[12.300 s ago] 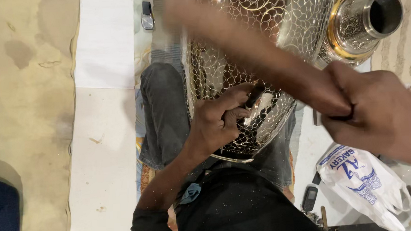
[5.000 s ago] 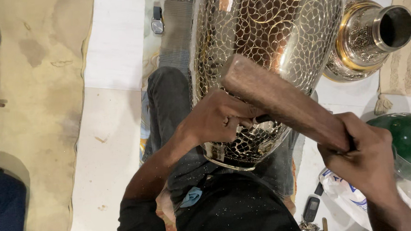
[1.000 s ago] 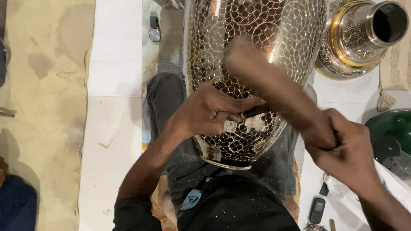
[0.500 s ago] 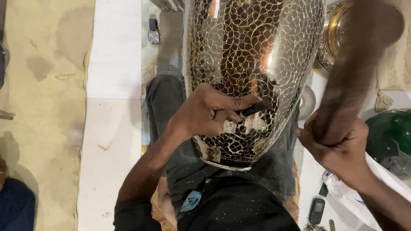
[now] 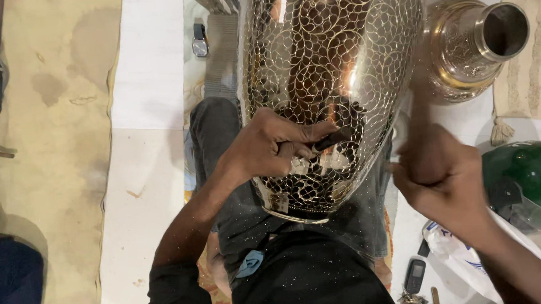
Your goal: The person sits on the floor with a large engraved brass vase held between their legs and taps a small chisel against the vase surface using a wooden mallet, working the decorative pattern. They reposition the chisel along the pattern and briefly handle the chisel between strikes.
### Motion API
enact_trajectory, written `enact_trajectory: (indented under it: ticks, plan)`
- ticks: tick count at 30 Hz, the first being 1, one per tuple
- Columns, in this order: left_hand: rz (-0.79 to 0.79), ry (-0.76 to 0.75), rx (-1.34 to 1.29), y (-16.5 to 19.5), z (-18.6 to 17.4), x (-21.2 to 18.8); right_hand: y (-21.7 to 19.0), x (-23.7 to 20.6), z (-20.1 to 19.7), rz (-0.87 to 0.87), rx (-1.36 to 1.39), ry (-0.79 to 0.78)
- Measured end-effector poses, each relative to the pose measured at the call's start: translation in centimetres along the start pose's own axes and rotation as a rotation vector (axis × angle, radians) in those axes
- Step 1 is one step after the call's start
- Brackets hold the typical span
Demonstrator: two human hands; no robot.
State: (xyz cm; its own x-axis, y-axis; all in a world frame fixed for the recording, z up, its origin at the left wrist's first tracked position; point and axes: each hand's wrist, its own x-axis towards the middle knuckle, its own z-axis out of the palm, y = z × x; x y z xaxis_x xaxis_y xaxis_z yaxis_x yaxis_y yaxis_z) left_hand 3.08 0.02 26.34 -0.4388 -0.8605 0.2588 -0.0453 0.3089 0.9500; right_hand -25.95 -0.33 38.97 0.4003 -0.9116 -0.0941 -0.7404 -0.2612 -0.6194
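White sheeting covers the floor beneath us, and the large brass vase (image 5: 335,87) lies across our lap. Its scale pattern covers most of the body; near the base, just under our left hand (image 5: 270,147), patches look unfinished. That hand pinches a dark chisel (image 5: 331,139) against the metal. Our right hand (image 5: 441,177) is fisted — around what, we cannot tell.

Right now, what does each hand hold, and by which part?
The left hand grips a dark chisel by its shank against the vase. The right hand is blurred; its hold cannot be told.

Brass pot (image 5: 471,46) and green helmet (image 5: 531,178) crowd the right; left floor (image 5: 151,115) open.
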Motion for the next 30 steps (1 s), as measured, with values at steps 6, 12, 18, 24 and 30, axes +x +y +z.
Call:
enact_trajectory:
  ticks: [6,12,18,24,30]
  plan:
    - [0.042,-0.008,-0.014,0.2,-0.5,0.6,-0.1,0.0,0.1,-0.009,0.144,0.059]
    - [0.015,0.059,0.000,0.3,-0.3,0.3,0.5,0.5,-1.1,-0.016,-0.188,-0.033]
    - [-0.065,0.062,0.000,0.7,-0.8,0.3,-1.0,1.8,-1.4,0.025,-0.167,-0.065]
    - [-0.081,0.062,-0.039,0.5,-1.3,0.0,-2.0,2.3,-0.5,-0.022,-0.042,-0.024]
    - [0.127,0.325,-0.337,-0.1,-1.3,0.0,2.5,0.5,2.4,0.123,0.155,0.075]
